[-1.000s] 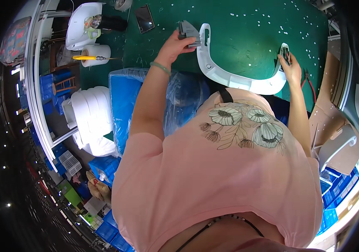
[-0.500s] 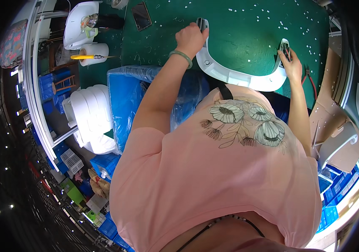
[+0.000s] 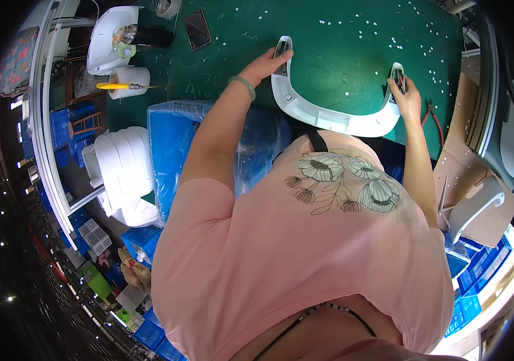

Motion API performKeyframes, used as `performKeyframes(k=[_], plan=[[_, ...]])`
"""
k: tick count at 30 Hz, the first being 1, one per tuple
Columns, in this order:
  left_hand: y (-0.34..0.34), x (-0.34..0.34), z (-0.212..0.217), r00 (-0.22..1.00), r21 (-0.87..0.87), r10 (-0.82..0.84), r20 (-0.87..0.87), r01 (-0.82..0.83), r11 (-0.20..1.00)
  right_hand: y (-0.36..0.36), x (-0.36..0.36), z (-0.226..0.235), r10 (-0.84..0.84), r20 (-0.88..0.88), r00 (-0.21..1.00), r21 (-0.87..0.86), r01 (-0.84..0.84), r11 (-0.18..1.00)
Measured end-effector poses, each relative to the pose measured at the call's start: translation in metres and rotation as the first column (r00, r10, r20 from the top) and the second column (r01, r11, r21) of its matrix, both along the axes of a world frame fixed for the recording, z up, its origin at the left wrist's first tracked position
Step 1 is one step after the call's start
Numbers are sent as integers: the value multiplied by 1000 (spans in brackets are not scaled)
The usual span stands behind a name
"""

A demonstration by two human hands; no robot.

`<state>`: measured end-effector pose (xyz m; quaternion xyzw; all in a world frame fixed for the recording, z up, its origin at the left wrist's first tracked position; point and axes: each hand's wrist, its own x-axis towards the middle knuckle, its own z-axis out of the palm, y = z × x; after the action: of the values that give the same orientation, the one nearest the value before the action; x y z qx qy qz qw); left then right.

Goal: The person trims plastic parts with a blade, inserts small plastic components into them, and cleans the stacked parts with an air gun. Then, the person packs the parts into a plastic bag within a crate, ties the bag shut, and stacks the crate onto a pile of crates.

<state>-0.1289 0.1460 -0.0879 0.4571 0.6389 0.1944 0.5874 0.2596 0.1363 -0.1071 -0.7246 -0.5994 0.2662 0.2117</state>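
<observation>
A white U-shaped plastic part (image 3: 335, 119) lies at the near edge of the green work table, its curve toward my body and its two arms pointing away. My left hand (image 3: 263, 65) is closed around its left arm, just below the tip, where a dark insert sits in a recess. On the other side my right hand (image 3: 408, 99) grips the right arm beside another recess, in which dark and reddish pieces show; they are too small to make out.
Pliers with red handles (image 3: 430, 117) lie right of my right hand. A phone (image 3: 198, 30) rests at the back left, near a dark bottle (image 3: 148, 36). A yellow-handled screwdriver (image 3: 115, 86) lies across a white roll (image 3: 133, 77). Blue plastic-lined bin (image 3: 169, 132) stands left; small white scraps dot the table.
My left hand has loosened from a tight grip over the left tip and slid slightly down, uncovering the recess. The whole view has shifted a little; the right hand still grips its arm.
</observation>
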Motion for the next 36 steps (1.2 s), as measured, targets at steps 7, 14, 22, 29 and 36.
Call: performKeyframes(k=[7,14,22,29,36], plan=[[4,-5,44,919,181,-80,386,10,983,-11,14,25,-373,-845,382,-300,240,923],[0,7,49,921,338,-138,364,7,941,-27,41,49,-285,-805,521,-290,74,954],[-18,146,94,940,862,-243,-238,320,393,-22,20,117,-170,-576,799,-317,-27,948],[-56,206,80,641,583,-558,527,205,786,-53,-2,139,127,-514,848,-132,-225,965],[-94,197,89,729,696,-551,406,145,703,-106,-8,141,-35,-609,793,-176,-92,980]])
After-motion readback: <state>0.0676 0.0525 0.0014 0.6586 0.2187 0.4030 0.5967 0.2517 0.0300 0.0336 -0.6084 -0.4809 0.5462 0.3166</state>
